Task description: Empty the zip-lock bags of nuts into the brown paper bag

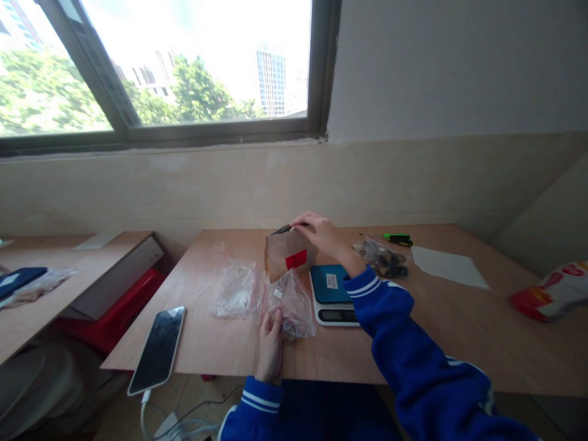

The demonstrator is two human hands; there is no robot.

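Smooth wood-grain tabletop [427,343], with a boxy tan container [278,248] right under the right hand [319,234], whose fingers bunch narrow at the rim, can't tell if gripping. Crinkly see-through plastic bag [294,291]'s pinched under the left hand [271,343]'s thumb.

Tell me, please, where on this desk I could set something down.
The widest bare patch of the desk lies between the right sleeve, the white sheet and the red-and-white bag. A smaller one lies between the phone and the flat clear bag. It is crowded mid-desk, around the brown container, scale, filled bag, left hand and right hand.
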